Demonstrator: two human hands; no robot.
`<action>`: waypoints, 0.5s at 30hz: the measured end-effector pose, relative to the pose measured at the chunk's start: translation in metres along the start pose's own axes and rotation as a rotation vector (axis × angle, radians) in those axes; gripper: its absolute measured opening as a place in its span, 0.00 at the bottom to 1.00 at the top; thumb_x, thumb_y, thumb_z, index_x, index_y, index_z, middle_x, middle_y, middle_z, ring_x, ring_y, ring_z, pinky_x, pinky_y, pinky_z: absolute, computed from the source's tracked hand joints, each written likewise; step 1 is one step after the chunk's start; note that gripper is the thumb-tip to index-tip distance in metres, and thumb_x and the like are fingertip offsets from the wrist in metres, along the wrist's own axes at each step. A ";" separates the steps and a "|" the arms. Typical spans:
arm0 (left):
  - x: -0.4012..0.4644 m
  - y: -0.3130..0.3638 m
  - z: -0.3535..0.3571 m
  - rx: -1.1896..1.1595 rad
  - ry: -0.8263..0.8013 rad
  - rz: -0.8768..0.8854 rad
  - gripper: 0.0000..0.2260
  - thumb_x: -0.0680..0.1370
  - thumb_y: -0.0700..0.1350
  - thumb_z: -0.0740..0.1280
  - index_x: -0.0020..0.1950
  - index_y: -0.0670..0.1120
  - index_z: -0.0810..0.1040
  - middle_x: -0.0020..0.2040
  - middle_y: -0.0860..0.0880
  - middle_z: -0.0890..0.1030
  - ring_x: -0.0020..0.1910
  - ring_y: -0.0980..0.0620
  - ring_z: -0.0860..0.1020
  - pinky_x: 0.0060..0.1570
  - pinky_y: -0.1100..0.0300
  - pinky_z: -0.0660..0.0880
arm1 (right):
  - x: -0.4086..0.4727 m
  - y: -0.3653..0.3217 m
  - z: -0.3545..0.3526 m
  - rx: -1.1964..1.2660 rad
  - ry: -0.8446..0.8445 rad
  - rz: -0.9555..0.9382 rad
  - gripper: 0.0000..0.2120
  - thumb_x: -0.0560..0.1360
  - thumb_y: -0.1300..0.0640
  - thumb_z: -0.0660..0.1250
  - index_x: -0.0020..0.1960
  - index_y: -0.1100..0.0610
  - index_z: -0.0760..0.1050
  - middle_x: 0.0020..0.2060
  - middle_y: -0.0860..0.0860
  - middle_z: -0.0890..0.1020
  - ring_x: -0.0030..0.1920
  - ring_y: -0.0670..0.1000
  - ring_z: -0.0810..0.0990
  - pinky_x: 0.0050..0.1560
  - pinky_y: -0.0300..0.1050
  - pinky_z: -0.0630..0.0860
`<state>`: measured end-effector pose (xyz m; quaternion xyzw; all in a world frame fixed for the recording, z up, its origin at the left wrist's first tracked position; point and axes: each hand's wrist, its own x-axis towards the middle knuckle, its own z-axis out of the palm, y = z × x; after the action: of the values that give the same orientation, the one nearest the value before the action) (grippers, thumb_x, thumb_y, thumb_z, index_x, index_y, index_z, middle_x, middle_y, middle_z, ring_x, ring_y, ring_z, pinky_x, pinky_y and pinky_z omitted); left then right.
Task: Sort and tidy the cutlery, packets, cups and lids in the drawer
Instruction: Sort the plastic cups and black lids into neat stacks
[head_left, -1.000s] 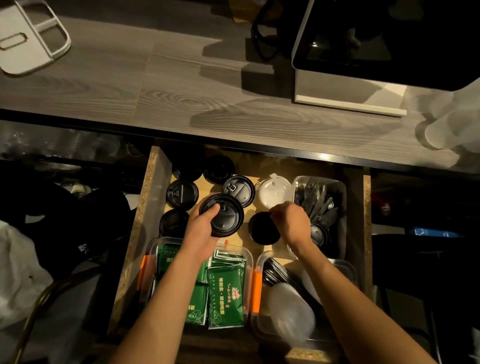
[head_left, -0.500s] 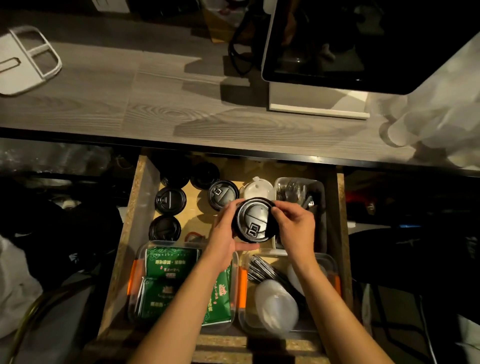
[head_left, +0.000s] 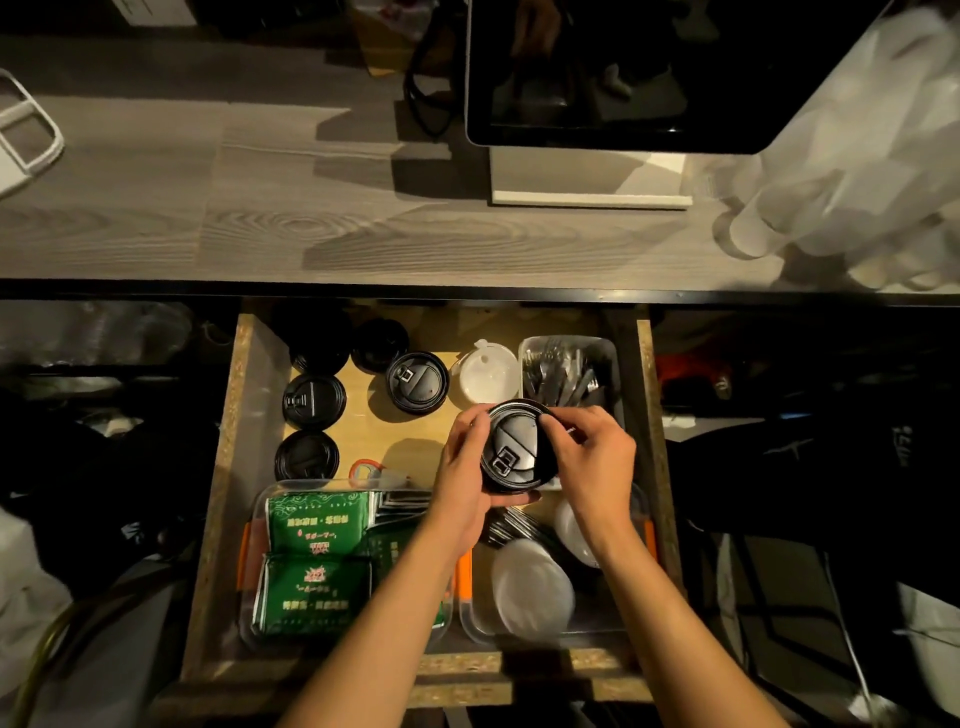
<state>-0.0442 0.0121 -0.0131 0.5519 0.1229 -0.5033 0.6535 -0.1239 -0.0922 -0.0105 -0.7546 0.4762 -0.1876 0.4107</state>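
A black lid stack (head_left: 511, 452) is gripped by both hands, left hand (head_left: 467, 470) cupped beneath, right hand (head_left: 592, 457) pinching the rim, above the drawer (head_left: 228, 467). Lid sorting appears underway; next, a bare spot is probably needed. Loose black lids (head_left: 417, 382) and a white lid (head_left: 488, 375) lie just behind; cutlery tray (head_left: 615, 364) crowds the right.

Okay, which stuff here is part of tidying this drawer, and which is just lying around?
Part of the job:
black lid held by left hand and right hand
loose black lids
white lid
forks
green packets

Lying around:
screen
plastic bag
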 end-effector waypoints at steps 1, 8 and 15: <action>0.000 -0.001 0.002 -0.015 0.003 -0.001 0.21 0.75 0.61 0.62 0.65 0.54 0.74 0.66 0.45 0.77 0.61 0.41 0.78 0.40 0.43 0.81 | 0.000 0.000 -0.003 0.023 0.018 0.025 0.05 0.75 0.58 0.72 0.49 0.56 0.85 0.41 0.47 0.81 0.43 0.45 0.81 0.47 0.40 0.77; 0.001 -0.003 0.008 -0.123 0.081 0.135 0.13 0.82 0.56 0.58 0.63 0.54 0.74 0.69 0.46 0.72 0.65 0.40 0.73 0.43 0.43 0.81 | -0.005 -0.001 -0.010 0.466 0.180 0.401 0.11 0.78 0.63 0.66 0.57 0.54 0.81 0.45 0.48 0.85 0.48 0.48 0.83 0.50 0.45 0.80; 0.000 0.001 0.022 -0.209 0.080 0.192 0.12 0.85 0.51 0.54 0.64 0.58 0.75 0.66 0.45 0.77 0.62 0.44 0.78 0.43 0.53 0.81 | -0.018 -0.007 0.002 0.396 -0.014 0.493 0.19 0.72 0.61 0.70 0.62 0.53 0.76 0.42 0.53 0.83 0.44 0.53 0.85 0.47 0.58 0.83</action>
<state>-0.0517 -0.0067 -0.0045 0.5098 0.1474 -0.4006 0.7469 -0.1272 -0.0745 -0.0039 -0.5230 0.5961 -0.1661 0.5861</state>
